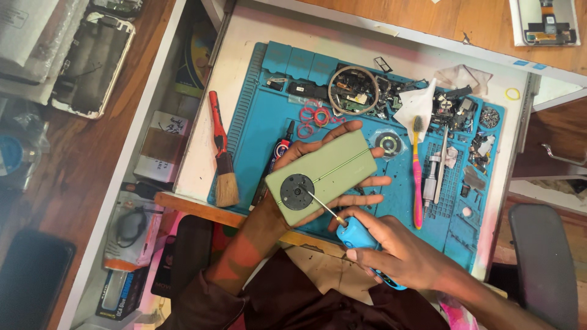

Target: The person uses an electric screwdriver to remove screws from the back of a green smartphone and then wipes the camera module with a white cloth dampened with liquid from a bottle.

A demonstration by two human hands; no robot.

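While the left hand (318,168) cradles a pale green phone (322,177) from beneath, the phone lies back side up with its long axis slanting from near left to far right, the end with the round dark camera ring (297,191) pointing near and left. That hand is spread wide under the phone, palm up, thumb along the far edge and fingers showing past the right edge, so it supports the phone more than it clamps it; its forearm runs in from near left. The phone hangs above the near left part of a blue work mat (269,131) on the white bench top (205,131). The right hand (397,253) is closed around the blue handle of a small screwdriver (342,223), whose thin shaft slants up and left so that its tip meets the camera ring; the wrist comes in from near right. On the mat, left of the phone, lies a brush (221,153) with a red handle and pale bristles. To the right lie a pink toothbrush (417,177) and a metal tool (433,177), both lengthwise near to far. Far of the phone sit red rubber bands (313,117), a ring of tape (354,90) and a scatter of small dark parts.
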